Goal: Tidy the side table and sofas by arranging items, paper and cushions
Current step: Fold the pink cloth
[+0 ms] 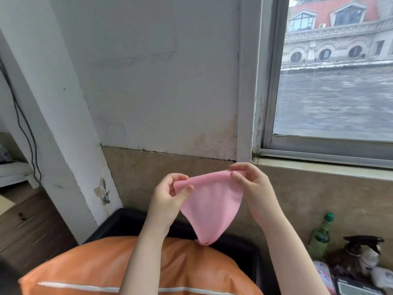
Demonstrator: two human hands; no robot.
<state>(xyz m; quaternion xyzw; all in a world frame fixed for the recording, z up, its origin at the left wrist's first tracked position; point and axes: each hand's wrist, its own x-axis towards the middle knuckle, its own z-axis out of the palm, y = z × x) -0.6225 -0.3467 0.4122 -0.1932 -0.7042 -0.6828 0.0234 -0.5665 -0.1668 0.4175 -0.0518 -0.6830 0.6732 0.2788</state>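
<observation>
In front of the wall below the window, the person holds a pink cloth [211, 206] up in the air with both hands. The left hand [168, 195] pinches one end of its top edge between thumb and curled fingers; the right hand [249, 184] pinches the other end the same way, so each grip is closed on the fabric. The top edge is stretched nearly taut between them, and the rest hangs down to a point, its tip just above or perhaps touching an orange cushion [131, 269]; which of the two cannot be told.

As for progress, the job looks to be in the middle. The cloth is in hand and appears to be getting shaken out or folded, so it has not yet been put anywhere. The orange cushion, with a pale stripe across it, lies on a black sofa [129, 219] set against the wall; whether it is in its final place is hard to judge. At the lower right, a green bottle [322, 233], a dark spray bottle [363, 250] and some small packets crowd together on what may be the side worktop, and they look unsorted. No paper can be made out.

The room has a scuffed, cracked white wall [159, 81] over a beige tiled band, a metal-framed window [336, 81] showing water and an ornate building, a black cable [23, 128] down a pillar, and wooden drawers [27, 226] at the left.
</observation>
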